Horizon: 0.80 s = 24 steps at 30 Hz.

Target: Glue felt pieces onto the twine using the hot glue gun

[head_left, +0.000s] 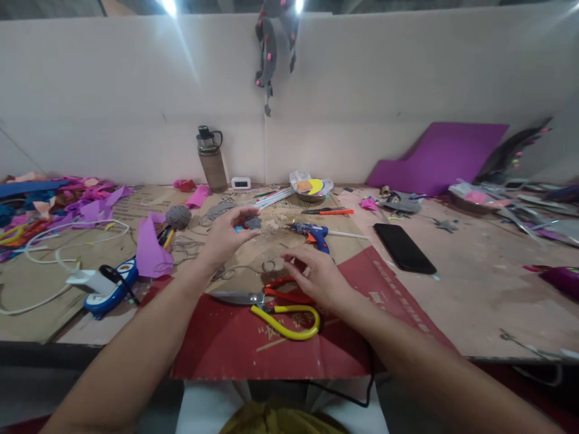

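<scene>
My left hand (228, 236) is raised over the middle of the table, its fingers pinched on a small grey piece (253, 222) with a bit of blue beside it. My right hand (319, 277) hovers low over the red sheet (253, 343), fingers slightly curled and apart, holding nothing that I can see. Just under and left of it lie scissors with yellow handles (283, 316) and red-handled pliers (284, 290). A blue glue gun (314, 233) rests just beyond my right hand.
A ball of grey yarn (178, 216) and purple felt scraps (151, 250) lie to the left, with white cable (67, 241). A black phone (404, 248), a water bottle (211, 158), a metal bowl (311, 188) and a purple foam sheet (438, 158) stand further off.
</scene>
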Motion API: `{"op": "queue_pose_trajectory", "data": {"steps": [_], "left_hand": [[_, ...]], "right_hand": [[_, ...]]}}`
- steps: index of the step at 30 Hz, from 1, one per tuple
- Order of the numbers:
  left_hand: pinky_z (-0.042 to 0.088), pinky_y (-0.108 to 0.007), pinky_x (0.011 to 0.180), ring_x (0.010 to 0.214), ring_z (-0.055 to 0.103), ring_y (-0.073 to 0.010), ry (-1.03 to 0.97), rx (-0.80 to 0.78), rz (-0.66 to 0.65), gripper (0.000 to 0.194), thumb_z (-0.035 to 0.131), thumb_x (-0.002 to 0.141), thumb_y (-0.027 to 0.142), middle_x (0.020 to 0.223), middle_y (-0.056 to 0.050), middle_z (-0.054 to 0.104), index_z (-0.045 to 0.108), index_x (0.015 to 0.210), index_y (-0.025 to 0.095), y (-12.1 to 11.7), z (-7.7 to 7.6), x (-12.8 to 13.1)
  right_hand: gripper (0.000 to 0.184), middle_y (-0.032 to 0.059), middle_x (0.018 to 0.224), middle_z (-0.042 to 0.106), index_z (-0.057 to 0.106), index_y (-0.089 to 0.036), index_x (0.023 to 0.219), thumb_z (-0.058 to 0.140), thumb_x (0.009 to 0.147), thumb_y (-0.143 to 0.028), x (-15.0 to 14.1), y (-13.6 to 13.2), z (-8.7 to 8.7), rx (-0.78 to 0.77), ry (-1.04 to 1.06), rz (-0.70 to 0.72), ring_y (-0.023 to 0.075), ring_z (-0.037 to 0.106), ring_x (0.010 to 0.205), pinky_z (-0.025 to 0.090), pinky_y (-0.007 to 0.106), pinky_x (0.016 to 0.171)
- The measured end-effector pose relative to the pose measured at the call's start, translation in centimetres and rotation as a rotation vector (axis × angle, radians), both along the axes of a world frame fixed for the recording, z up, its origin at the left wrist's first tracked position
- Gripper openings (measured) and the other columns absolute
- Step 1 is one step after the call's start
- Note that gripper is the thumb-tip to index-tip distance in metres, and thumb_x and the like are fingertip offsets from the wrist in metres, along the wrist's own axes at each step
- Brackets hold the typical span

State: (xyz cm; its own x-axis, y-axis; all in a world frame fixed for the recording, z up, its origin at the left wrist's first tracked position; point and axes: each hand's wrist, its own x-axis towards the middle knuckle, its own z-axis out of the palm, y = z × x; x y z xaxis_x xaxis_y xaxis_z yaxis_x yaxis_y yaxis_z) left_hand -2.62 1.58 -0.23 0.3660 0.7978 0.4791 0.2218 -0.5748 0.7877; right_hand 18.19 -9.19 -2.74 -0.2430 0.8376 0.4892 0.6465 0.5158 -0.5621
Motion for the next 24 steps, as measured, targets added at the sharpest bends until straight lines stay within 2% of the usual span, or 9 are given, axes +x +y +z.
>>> {"op": "queue_pose_trajectory", "data": {"steps": [4, 8, 15, 20, 24], "left_hand": [[0.045, -0.037, 0.096, 0.107, 0.061, -0.0232, -0.037, 0.006, -0.040, 0.052, 0.079, 0.066, 0.030, 0.114, -0.011, 0.067, 0.061, 0.113, 0.019, -0.2, 0.0, 0.1], [0.047, -0.036, 0.092, 0.106, 0.062, -0.0232, -0.044, 0.003, -0.079, 0.052, 0.080, 0.066, 0.029, 0.112, -0.012, 0.067, 0.060, 0.113, 0.018, -0.3, 0.0, 0.3], [0.048, -0.032, 0.081, 0.098, 0.063, -0.0224, 0.066, 0.009, -0.038, 0.049, 0.080, 0.066, 0.031, 0.110, -0.012, 0.069, 0.062, 0.110, 0.017, -1.3, 0.4, 0.9], [0.046, -0.033, 0.087, 0.101, 0.062, -0.0218, 0.122, 0.034, -0.075, 0.049, 0.078, 0.068, 0.031, 0.111, -0.010, 0.068, 0.063, 0.113, 0.019, -1.3, -0.4, 1.2], [0.045, -0.033, 0.089, 0.100, 0.061, -0.0214, 0.165, -0.013, -0.119, 0.047, 0.076, 0.070, 0.027, 0.112, -0.009, 0.068, 0.063, 0.114, 0.020, -1.6, -0.9, 1.7]], "right_hand": [[0.024, 0.0077, 0.098, 0.066, 0.061, -0.017, 0.108, 0.056, 0.084, -0.020, -0.3, 1.4, 1.7, -0.027, 0.119, -0.031, 0.0139, 0.060, 0.076, 0.049, 0.028, 0.068], [0.026, 0.0044, 0.090, 0.065, 0.060, -0.017, 0.107, 0.057, 0.083, -0.023, -1.6, 2.9, 2.9, -0.132, 0.322, -0.025, 0.0133, 0.060, 0.077, 0.049, 0.027, 0.070], [0.018, -0.0004, 0.077, 0.059, 0.059, -0.019, 0.091, 0.056, 0.079, -0.032, -2.7, 4.2, 0.8, -0.525, 0.754, -0.022, 0.0086, 0.051, 0.056, 0.043, 0.022, 0.048], [0.022, -0.0007, 0.075, 0.058, 0.061, -0.017, 0.083, 0.059, 0.077, -0.038, -2.3, 3.6, 0.3, -0.605, 0.841, 0.022, 0.0073, 0.049, 0.055, 0.039, 0.021, 0.049], [0.023, -0.0025, 0.067, 0.055, 0.058, -0.017, 0.075, 0.062, 0.075, -0.040, -2.2, 3.5, 0.1, -0.633, 0.874, 0.087, 0.0073, 0.047, 0.053, 0.037, 0.022, 0.049]]}}
